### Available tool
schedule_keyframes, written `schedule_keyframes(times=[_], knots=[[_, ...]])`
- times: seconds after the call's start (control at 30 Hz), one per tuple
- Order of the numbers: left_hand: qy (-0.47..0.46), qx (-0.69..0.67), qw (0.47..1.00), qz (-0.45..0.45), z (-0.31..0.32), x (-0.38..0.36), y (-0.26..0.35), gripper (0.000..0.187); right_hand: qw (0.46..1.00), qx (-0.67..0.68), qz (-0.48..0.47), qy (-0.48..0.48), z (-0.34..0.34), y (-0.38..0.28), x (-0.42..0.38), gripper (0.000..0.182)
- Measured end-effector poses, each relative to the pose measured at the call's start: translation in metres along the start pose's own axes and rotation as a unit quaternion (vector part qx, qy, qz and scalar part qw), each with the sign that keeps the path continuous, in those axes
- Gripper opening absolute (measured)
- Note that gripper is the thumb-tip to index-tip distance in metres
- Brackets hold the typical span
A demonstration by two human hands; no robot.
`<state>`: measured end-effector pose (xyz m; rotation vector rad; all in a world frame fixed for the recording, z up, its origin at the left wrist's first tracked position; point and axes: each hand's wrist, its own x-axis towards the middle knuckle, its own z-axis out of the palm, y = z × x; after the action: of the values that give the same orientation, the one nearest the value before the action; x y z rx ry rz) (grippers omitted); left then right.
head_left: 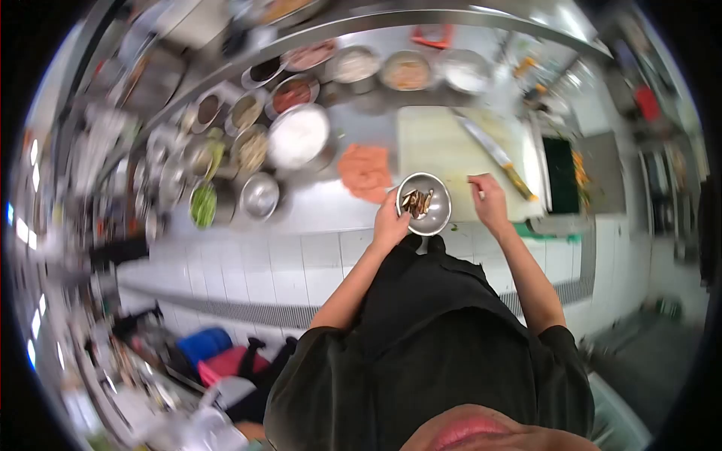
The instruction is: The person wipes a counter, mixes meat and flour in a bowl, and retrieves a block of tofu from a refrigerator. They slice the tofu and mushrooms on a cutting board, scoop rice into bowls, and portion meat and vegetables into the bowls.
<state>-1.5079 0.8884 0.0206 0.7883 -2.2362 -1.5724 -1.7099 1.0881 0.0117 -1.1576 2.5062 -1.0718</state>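
My left hand [388,222] grips the rim of a small steel bowl [440,218], thumb over the edge. Inside lie dark brown and pale sliced pieces [416,203] that look like mushroom, gathered at the bowl's left side. Just right of the bowl, my right hand [489,200] is closed, its fingers curled together over the near edge of a white cutting board [429,139]. Whether it pinches anything is too small to make out. A knife [485,140] with a yellow handle lies on the board, beyond my right hand. An orange cloth [364,171] lies left of the board.
Several bowls of ingredients line the back and left, including a large white-filled bowl [299,137], a bowl of chopped greens [203,205] and a shiny steel bowl [260,197]. A dark-bottomed container [560,174] sits right of the board. A metal shelf edge [361,26] crosses the far side.
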Motion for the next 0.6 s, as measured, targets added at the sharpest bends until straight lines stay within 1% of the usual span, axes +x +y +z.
schedule_keyframes(times=[0.03, 0.1, 0.17, 0.2, 0.23, 0.27, 0.3, 0.33, 0.37, 0.4, 0.43, 0.47, 0.5, 0.53, 0.57, 0.6], knots=[[-0.051, -0.004, 0.999, 0.018, 0.013, 0.002, 0.004, 0.058, 0.997, 0.071, 0.028, 0.015, -0.016, -0.019, -0.017, 0.03], [-0.172, -0.106, 0.979, -0.038, 0.048, 0.011, 0.017, 0.057, 0.992, -0.046, -0.099, 0.068, -0.047, -0.051, -0.052, 0.03], [-0.281, -0.158, 0.946, 0.037, 0.093, 0.013, 0.026, 0.058, 0.988, -0.048, -0.038, 0.142, -0.069, -0.058, -0.098, 0.029], [-0.338, -0.129, 0.932, 0.022, 0.109, 0.012, 0.036, 0.058, 0.98, -0.081, 0.013, 0.182, -0.081, -0.058, -0.127, 0.028], [-0.356, -0.093, 0.929, 0.038, 0.138, 0.018, 0.009, 0.061, 0.967, -0.115, 0.067, 0.219, -0.097, -0.057, -0.161, 0.027], [-0.433, -0.154, 0.888, -0.01, 0.149, 0.009, 0.049, 0.064, 0.944, -0.135, 0.117, 0.278, -0.112, -0.059, -0.196, 0.025], [-0.468, -0.185, 0.862, -0.052, 0.166, 0.002, 0.066, 0.067, 0.917, -0.155, 0.158, 0.331, -0.125, -0.064, -0.236, 0.023], [-0.509, -0.209, 0.834, -0.048, 0.161, 0.006, 0.07, 0.068, 0.881, -0.177, 0.233, 0.372, -0.128, -0.091, -0.266, 0.022], [-0.536, -0.231, 0.81, -0.051, 0.169, 0.003, 0.074, 0.069, 0.843, -0.189, 0.296, 0.408, -0.13, -0.107, -0.304, 0.022], [-0.573, -0.242, 0.78, -0.07, 0.176, -0.008, 0.082, 0.072, 0.799, -0.208, 0.322, 0.463, -0.131, -0.114, -0.347, 0.021], [-0.598, -0.256, 0.755, -0.087, 0.175, -0.014, 0.094, 0.074, 0.746, -0.231, 0.368, 0.505, -0.128, -0.141, -0.381, 0.021], [-0.627, -0.25, 0.734, -0.079, 0.176, -0.023, 0.101, 0.074, 0.697, -0.247, 0.401, 0.541, -0.127, -0.171, -0.414, 0.022], [-0.628, -0.235, 0.735, -0.096, 0.175, -0.033, 0.108, 0.076, 0.648, -0.257, 0.428, 0.576, -0.124, -0.2, -0.445, 0.024], [-0.627, -0.22, 0.739, -0.114, 0.177, -0.042, 0.113, 0.078, 0.582, -0.282, 0.477, 0.596, -0.118, -0.227, -0.478, 0.024], [-0.641, -0.212, 0.729, -0.115, 0.208, -0.049, 0.117, 0.078, 0.52, -0.3, 0.526, 0.603, -0.129, -0.23, -0.516, 0.025], [-0.661, -0.189, 0.716, -0.121, 0.221, -0.054, 0.111, 0.078, 0.463, -0.314, 0.505, 0.657, -0.125, -0.25, -0.547, 0.027]])
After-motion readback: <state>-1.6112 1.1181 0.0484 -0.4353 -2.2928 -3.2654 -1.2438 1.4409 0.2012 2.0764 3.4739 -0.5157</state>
